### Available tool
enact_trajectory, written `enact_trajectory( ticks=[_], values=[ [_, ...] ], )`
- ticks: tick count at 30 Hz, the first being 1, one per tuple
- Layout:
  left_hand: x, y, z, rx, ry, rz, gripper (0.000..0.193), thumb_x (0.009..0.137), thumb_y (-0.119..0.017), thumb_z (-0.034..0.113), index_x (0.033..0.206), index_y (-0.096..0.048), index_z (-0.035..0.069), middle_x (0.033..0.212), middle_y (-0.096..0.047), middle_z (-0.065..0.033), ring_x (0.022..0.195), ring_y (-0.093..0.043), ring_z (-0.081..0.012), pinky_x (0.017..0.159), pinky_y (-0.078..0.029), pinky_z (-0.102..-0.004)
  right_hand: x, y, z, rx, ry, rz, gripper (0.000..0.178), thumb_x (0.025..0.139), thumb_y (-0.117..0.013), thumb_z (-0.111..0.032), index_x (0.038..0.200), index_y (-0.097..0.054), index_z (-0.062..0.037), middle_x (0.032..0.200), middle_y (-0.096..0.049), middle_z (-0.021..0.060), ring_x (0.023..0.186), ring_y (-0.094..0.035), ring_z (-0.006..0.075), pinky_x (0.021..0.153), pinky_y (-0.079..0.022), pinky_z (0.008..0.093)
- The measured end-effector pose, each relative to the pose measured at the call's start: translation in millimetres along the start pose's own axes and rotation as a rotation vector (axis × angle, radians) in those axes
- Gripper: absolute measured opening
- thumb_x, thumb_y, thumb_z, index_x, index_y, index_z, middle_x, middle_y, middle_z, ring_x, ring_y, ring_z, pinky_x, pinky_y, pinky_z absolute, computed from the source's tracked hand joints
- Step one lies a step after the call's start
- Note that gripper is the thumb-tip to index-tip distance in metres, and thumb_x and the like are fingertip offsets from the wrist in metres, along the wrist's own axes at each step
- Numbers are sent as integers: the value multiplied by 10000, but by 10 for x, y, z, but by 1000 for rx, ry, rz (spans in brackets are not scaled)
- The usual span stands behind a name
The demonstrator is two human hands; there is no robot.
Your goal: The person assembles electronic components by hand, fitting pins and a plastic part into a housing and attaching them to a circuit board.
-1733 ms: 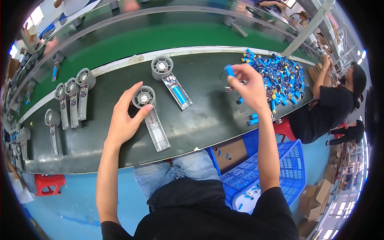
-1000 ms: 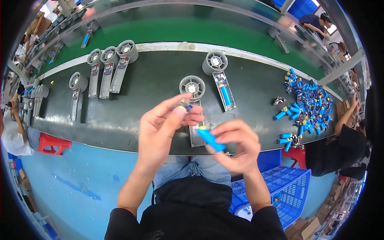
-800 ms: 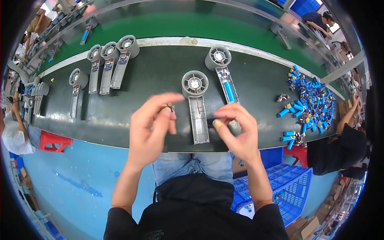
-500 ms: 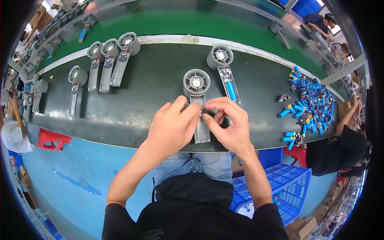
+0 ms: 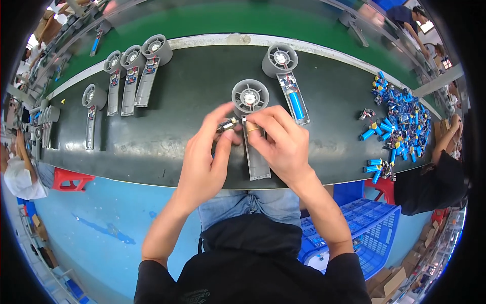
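Right in front of me on the table lies a grey handheld fan housing (image 5: 250, 96), its round head away from me and its open handle toward me. My left hand (image 5: 202, 154) pinches a small circuit board (image 5: 228, 124) just left of the handle's upper end. A bit of blue shows below the board, mostly hidden by the fingers. My right hand (image 5: 284, 142) is closed at the top of the handle, fingertips pressed together; what they pinch is hidden. Just beyond, to the right, lies another fan housing (image 5: 280, 60) with a blue battery (image 5: 295, 105) in its handle.
At the right is a heap of blue batteries with wired boards (image 5: 400, 121). Several more grey fan housings (image 5: 130, 57) lie at the left. A blue plastic crate (image 5: 374, 228) stands below the table's edge by my right arm. Co-workers sit at both ends; one wears a black sleeve (image 5: 443, 175).
My hands have moved apart over the handle. The left hand has shifted left, and the circuit board now shows in its fingers. The right hand stays at the handle's top.
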State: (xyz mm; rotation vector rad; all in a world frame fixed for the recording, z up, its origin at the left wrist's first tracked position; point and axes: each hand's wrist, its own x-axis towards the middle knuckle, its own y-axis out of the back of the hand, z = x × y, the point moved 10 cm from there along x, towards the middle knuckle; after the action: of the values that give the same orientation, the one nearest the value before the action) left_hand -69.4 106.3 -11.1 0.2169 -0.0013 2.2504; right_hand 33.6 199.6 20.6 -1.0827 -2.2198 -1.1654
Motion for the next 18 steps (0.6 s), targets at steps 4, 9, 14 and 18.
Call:
enact_trajectory(
  ticks=[4, 9, 14, 18],
  values=[
    [-38, 78, -79, 65, -61, 56, 276, 926, -626, -31, 1201, -644, -15, 1086, -723, -150, 946, -718, -201, 823, -550, -302, -13, 4, 81, 123, -90, -4, 183, 781, -739, 31, 953, -718, -26, 899, -657, 29, 516, -490, 42, 448, -393, 222],
    [-46, 52, 23, 238, -162, 46, 334, 879, -699, -24, 1212, -674, -17, 1039, -731, -134, 881, -703, -177, 780, -548, -289, -18, 3, 83, 140, -71, -2, 173, 776, -744, 36, 940, -721, -15, 892, -660, 34, 518, -484, 29, 444, -379, 213],
    [-63, -2, 130, 389, -257, -5, 348, 876, -692, -34, 1223, -667, -18, 1051, -712, -143, 871, -695, -222, 759, -545, -299, -22, 4, 78, 131, -43, 5, 167, 775, -751, 35, 933, -721, -10, 887, -663, 38, 511, -479, 28, 441, -372, 211],
    [-94, -40, 206, 478, -372, -35, 348, 890, -667, -40, 1237, -652, -16, 1072, -686, -151, 880, -682, -264, 738, -543, -324, -23, 12, 103, 156, -71, -1, 154, 764, -755, 40, 905, -712, -4, 877, -661, 37, 505, -479, 29, 436, -367, 211]
  ],
)
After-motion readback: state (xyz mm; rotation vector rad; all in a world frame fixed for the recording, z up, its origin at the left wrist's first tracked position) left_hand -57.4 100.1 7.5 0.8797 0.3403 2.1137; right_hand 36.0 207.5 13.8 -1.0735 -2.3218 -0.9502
